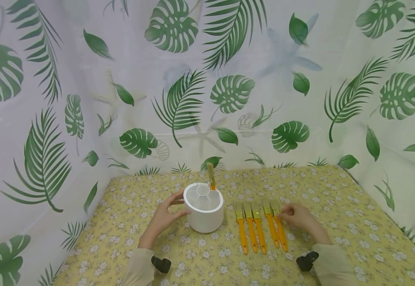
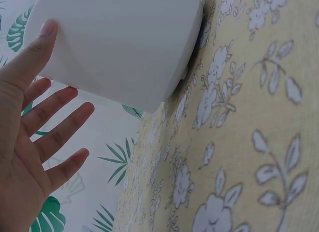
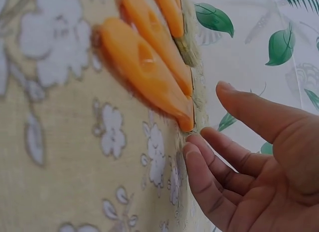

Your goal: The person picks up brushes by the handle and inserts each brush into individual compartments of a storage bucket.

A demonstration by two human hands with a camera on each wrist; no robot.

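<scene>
Brushes (image 1: pixel 259 231) lie on the bench (image 1: pixel 300 186) beside the white cup (image 1: pixel 205 219). The left hand (image 1: pixel 165 215), loosely spread, seems to touch the cup; the right hand (image 1: pixel 297 216), softly bent and empty, is by the end brush (image 1: pixel 280 228). Pinching its handle gently should work.

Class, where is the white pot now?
In the head view, the pot stands at lower centre, left of the five lying brushes, beside the left hand.
</scene>
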